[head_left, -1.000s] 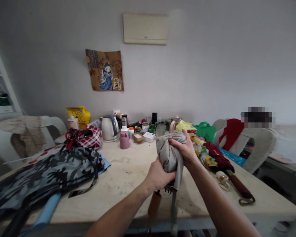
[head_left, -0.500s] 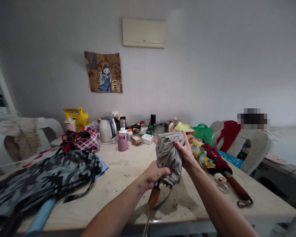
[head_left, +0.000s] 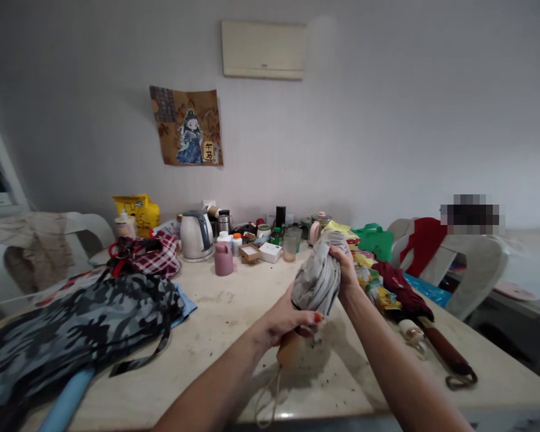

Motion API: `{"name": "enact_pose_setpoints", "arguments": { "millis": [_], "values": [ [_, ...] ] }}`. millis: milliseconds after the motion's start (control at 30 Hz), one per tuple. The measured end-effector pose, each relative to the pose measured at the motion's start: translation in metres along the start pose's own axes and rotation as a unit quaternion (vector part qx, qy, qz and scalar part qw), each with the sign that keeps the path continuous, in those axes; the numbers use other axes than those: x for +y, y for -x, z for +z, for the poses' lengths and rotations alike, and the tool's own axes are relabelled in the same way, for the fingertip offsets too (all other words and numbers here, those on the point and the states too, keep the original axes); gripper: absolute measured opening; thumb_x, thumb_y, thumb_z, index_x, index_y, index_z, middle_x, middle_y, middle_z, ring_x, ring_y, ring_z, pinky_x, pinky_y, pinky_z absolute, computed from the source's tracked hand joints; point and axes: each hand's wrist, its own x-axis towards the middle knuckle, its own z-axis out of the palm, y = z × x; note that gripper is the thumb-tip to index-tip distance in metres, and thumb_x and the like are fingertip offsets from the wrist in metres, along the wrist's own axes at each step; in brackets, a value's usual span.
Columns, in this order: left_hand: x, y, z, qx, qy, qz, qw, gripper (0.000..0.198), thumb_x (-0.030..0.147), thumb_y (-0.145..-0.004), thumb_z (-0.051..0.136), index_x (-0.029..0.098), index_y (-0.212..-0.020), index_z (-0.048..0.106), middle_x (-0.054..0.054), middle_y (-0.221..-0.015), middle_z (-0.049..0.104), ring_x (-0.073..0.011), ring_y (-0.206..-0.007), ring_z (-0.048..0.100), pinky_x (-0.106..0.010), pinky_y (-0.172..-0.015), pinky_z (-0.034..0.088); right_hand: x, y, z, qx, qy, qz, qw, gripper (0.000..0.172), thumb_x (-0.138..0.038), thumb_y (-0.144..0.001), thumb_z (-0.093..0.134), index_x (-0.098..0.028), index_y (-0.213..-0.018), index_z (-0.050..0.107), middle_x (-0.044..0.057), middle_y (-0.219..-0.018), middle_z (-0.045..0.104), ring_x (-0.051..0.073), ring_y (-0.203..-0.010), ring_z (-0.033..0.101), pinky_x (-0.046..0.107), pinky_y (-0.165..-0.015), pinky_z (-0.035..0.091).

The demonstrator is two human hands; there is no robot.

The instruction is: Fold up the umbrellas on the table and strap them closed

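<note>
I hold a folded grey umbrella [head_left: 317, 279] above the table [head_left: 234, 312], its tip pointing away from me and its wooden handle [head_left: 288, 353] toward me. My left hand [head_left: 288, 318] is closed around the lower end of the canopy, just above the handle. My right hand [head_left: 345, 270] wraps round the upper part of the bunched fabric. A thin cord [head_left: 265, 399] hangs from the handle over the table's near edge.
A camouflage umbrella [head_left: 85, 324] lies at the left, a dark red umbrella with a brown handle [head_left: 427, 327] at the right. A kettle [head_left: 194, 235], a pink bottle [head_left: 223, 259], a cup [head_left: 290, 246], small boxes and bags crowd the back. Chairs stand on both sides.
The umbrella has tilted, its tip farther away and to the right. My left hand slid down toward the handle; my right hand moved up the canopy, which looks more tightly gathered.
</note>
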Motion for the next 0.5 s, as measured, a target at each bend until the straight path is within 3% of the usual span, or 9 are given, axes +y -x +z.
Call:
{"name": "enact_pose_setpoints", "arguments": {
  "millis": [67,133,267,400,500],
  "values": [
    [-0.003,-0.004,-0.008,-0.055,0.040,-0.063,0.996,0.055,0.035,-0.052,0.081,0.011,-0.097,0.061,-0.010,-0.086,0.071,-0.0091,-0.050,0.055,-0.022,-0.046,0.039,0.005,-0.004,0.001,-0.016,-0.015,-0.001,1.000,0.042,-0.032,-0.053,0.079,-0.023,-0.091,0.063,-0.005,-0.075,0.062,0.012,-0.063,0.055,0.026,-0.068,0.049],
    [-0.007,-0.006,-0.013,-0.031,0.041,-0.051,0.997,0.041,0.037,-0.053,0.080,0.012,-0.079,0.059,-0.003,-0.068,0.066,-0.0027,-0.040,0.039,-0.020,-0.040,0.032,0.012,-0.005,0.004,-0.022,-0.014,0.013,1.000,0.045,-0.033,-0.053,0.081,-0.023,-0.093,0.063,-0.006,-0.078,0.063,0.012,-0.065,0.056,0.026,-0.070,0.050],
    [-0.009,-0.005,-0.019,0.063,-0.020,-0.005,0.998,0.036,0.028,-0.052,0.078,0.015,-0.079,0.058,0.006,-0.054,0.055,-0.0039,-0.038,0.038,-0.020,-0.039,0.033,0.026,0.001,0.008,-0.034,-0.043,0.041,0.998,0.054,-0.047,-0.054,0.084,-0.025,-0.098,0.063,-0.003,-0.092,0.068,0.015,-0.082,0.063,0.028,-0.081,0.052],
    [-0.007,-0.002,-0.021,0.069,-0.014,-0.012,0.997,0.036,0.027,-0.050,0.076,0.016,-0.079,0.057,0.007,-0.052,0.053,-0.0055,-0.038,0.039,-0.021,-0.040,0.032,0.029,0.015,0.007,-0.105,-0.045,0.026,0.993,0.077,-0.063,-0.051,0.082,-0.028,-0.116,0.060,0.004,-0.106,0.070,0.026,-0.109,0.063,0.040,-0.095,0.050],
    [-0.009,-0.004,-0.017,0.090,-0.056,-0.024,0.994,0.041,0.027,-0.058,0.074,0.014,-0.094,0.060,0.005,-0.058,0.056,-0.0066,-0.039,0.039,-0.024,-0.042,0.036,0.026,0.021,0.006,-0.109,-0.007,-0.014,0.994,0.091,-0.055,-0.042,0.088,-0.028,-0.124,0.057,0.005,-0.110,0.069,0.027,-0.113,0.061,0.041,-0.101,0.048]
  ]
}}
